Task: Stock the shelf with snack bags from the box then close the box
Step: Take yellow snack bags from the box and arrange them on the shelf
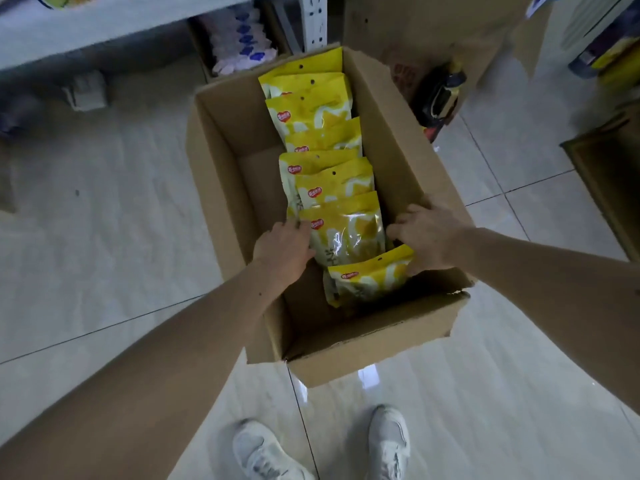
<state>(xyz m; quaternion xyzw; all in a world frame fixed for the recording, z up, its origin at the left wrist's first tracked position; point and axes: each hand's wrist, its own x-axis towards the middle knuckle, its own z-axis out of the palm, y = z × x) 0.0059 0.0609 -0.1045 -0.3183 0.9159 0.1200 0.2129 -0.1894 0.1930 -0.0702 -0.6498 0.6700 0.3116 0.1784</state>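
Observation:
An open cardboard box point(221, 174) stands on the floor in front of me. Along its right side runs a row of several yellow snack bags point(322, 109), overlapping one another. My left hand point(282, 249) reaches into the box and touches the left edge of one bag near the front point(346, 237). My right hand point(427, 233) is at that bag's right edge, against the box's right wall, fingers curled down. Whether the bag is gripped or only touched I cannot tell. One more bag point(370, 278) lies nearest me. The box's left half is bare cardboard.
A white shelf board point(69, 32) runs across the top left, with a white upright post point(313, 19) behind the box. Another cardboard box point(433, 29) stands at the top right, one more point(609, 174) at the right edge. My white shoes point(263, 452) are on the glossy tile floor.

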